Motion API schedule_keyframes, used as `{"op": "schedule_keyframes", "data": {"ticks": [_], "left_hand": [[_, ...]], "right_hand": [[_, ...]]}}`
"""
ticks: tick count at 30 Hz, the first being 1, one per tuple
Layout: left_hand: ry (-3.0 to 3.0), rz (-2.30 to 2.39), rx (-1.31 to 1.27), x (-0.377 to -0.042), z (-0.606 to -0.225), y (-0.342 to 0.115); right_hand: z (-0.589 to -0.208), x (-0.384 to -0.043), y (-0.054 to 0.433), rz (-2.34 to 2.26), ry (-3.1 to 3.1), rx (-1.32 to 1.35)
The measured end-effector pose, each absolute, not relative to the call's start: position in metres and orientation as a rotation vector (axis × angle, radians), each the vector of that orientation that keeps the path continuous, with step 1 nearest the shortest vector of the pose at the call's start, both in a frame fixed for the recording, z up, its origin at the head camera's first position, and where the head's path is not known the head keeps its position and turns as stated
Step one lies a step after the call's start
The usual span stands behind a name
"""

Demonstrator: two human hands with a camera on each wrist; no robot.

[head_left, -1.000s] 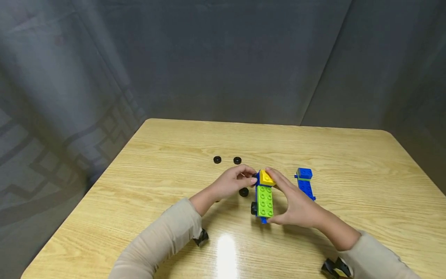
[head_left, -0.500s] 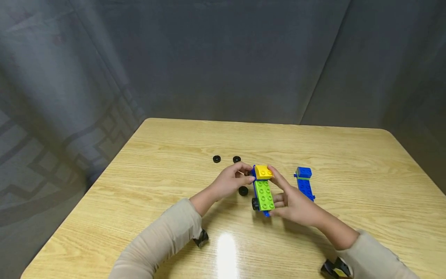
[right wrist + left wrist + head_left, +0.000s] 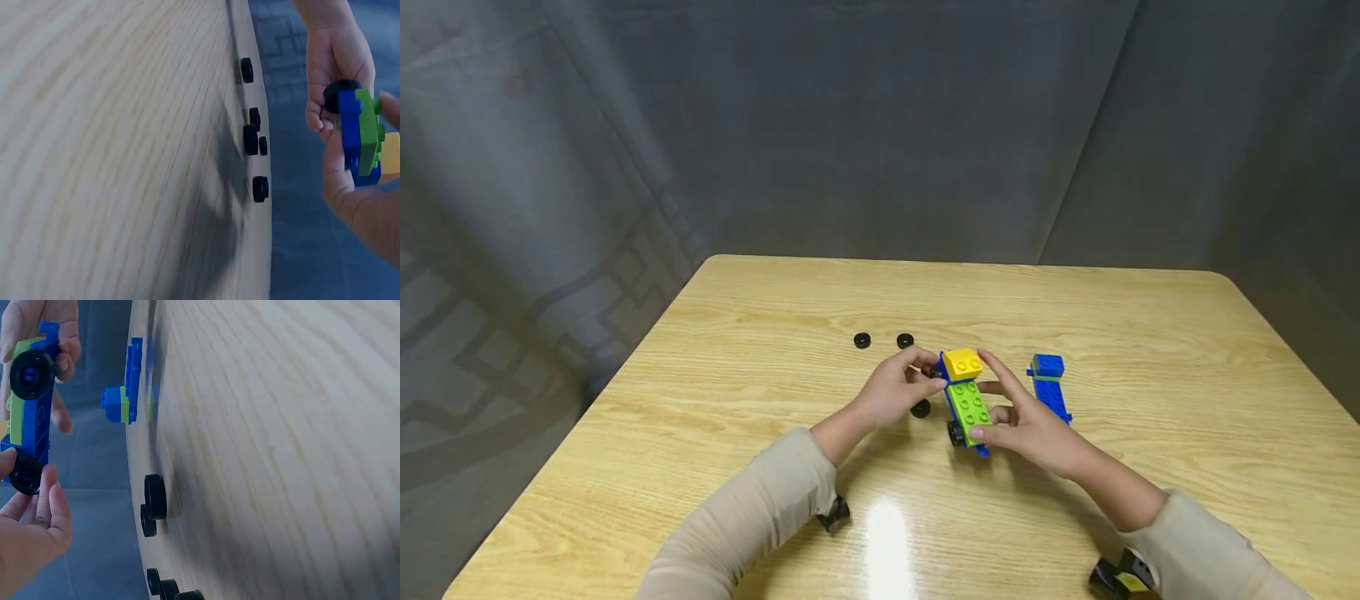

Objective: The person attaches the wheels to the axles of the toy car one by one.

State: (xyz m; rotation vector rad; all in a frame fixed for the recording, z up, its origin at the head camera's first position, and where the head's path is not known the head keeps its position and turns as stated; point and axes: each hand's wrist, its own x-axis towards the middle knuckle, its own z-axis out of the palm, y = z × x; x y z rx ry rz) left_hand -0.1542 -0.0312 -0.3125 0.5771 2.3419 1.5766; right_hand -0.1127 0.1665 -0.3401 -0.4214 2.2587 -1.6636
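Both hands hold a toy brick car [image 3: 967, 402] over the table. It has a blue base, a green studded plate and a yellow sloped brick [image 3: 961, 365] at its far end. My left hand [image 3: 891, 392] pinches the black wheel [image 3: 26, 475] at that end between thumb and fingers. Another black wheel [image 3: 32, 374] sits on the same side at the near end. My right hand [image 3: 1037, 433] grips the body from the right, its thumb on the green plate and its index finger reaching toward the yellow brick. The car's right side is mostly hidden by this hand.
A second blue brick vehicle base [image 3: 1049, 398] lies on the wooden table [image 3: 760, 333], right of the hands and without wheels showing. Loose black wheels stand around the left hand: one wheel [image 3: 862, 340] and another [image 3: 905, 340] behind it, and a wheel [image 3: 921, 408] beneath.
The car has shifted slightly up and left, and its near end has swung to the right. My right thumb has moved from the near end onto the green plate. The left hand keeps its pinch.
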Motion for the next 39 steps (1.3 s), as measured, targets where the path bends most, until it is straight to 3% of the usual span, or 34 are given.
{"op": "schedule_keyframes", "data": {"ticks": [8,15,27,39], "left_hand": [[2.317,1.628,0.600,-0.170,-0.338,-0.033],[2.281,1.615,0.559,-0.161,-0.322,-0.038],[2.251,1.671,0.624,-0.178,-0.344,-0.053],[2.400,1.569,0.529,-0.183,-0.354,-0.080]], "right_hand": [[-0.338,-0.114,0.167,-1.631,2.229,-0.311],[-0.341,-0.116,0.167,-1.740,2.085,-0.303],[-0.342,-0.117,0.170,-1.855,2.132,-0.227],[-0.341,-0.113,0.173,-1.878,2.226,-0.180]]}}
